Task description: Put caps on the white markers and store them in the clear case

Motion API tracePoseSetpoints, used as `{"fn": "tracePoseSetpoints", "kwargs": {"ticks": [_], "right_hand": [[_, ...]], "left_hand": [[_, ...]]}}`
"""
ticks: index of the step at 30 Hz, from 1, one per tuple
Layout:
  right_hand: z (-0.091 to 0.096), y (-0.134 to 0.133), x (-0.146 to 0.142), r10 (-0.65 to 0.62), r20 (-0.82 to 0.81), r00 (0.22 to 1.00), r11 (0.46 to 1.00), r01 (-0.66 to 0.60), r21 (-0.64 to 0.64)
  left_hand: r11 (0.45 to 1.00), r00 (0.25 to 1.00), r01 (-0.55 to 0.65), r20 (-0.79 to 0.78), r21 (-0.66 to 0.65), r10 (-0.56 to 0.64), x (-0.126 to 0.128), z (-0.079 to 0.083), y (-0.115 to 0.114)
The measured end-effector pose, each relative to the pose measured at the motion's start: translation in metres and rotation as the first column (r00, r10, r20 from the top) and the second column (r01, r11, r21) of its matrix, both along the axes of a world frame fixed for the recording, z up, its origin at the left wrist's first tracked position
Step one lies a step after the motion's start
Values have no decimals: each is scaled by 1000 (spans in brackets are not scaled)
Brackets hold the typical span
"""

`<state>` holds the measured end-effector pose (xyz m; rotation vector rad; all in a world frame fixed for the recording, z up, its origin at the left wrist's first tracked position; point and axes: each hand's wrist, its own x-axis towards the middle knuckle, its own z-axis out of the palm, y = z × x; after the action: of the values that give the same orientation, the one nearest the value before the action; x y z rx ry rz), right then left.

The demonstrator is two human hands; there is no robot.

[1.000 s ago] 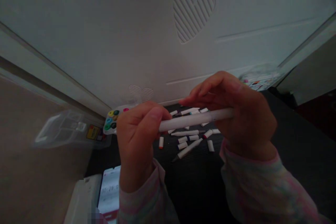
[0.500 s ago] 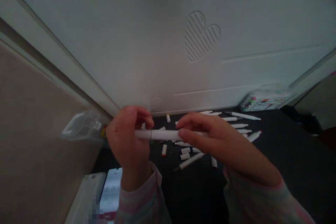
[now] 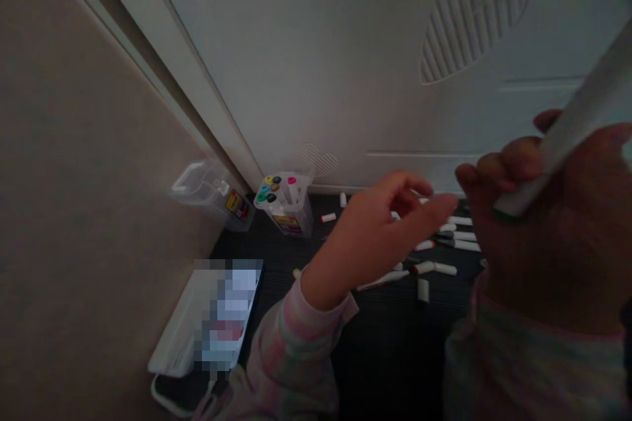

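Close to the camera at the right, my right hand (image 3: 557, 210) is closed around a white marker (image 3: 582, 105). The marker is tilted steeply, its green-edged end low in the palm and its other end running out of view. My left hand (image 3: 375, 230) reaches over the dark tabletop, fingers bent and thumb stretched out toward the right hand; nothing shows between them. Behind and beside it lie several loose white markers (image 3: 464, 245) and caps, partly covered by both hands. A white cap (image 3: 423, 291) lies in front of them.
A clear holder (image 3: 296, 217) with several colour-ended markers stands against the white panel. Left of it is another clear plastic container (image 3: 207, 194). A lit phone (image 3: 237, 316) rests beside a white case (image 3: 180, 329) and a cable at front left. A wall rises at left.
My hands have come apart. The marker, held level between both before, is now in the right hand, raised toward the camera at right. The view has turned left, showing the marker holder.
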<state>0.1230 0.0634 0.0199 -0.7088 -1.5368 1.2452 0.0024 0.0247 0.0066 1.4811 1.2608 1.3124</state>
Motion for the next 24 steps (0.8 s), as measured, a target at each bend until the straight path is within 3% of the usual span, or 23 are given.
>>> {"fn": "tracePoseSetpoints", "kwargs": {"ticks": [4,9,16,20,24], "right_hand": [[-8,-4,-17,-231,-328,916,969,186,-164],[-13,-8,-32,-168,-437,883,976,88,-198],[-10,6,-14,-94,-328,940,994,72,-79],[-2,14,4,-159,-505,848,983,86,-165],[4,14,12,-147,-696,703,973,-26,-231]], "left_hand": [[996,980,85,-184,14,-81,12,-1,-4],[995,966,8,-258,96,17,9,-6,0],[997,933,-6,-357,82,35,-9,-2,3],[996,880,7,-474,87,35,-18,-2,5],[992,838,32,-545,119,39,-21,-1,5]]}}
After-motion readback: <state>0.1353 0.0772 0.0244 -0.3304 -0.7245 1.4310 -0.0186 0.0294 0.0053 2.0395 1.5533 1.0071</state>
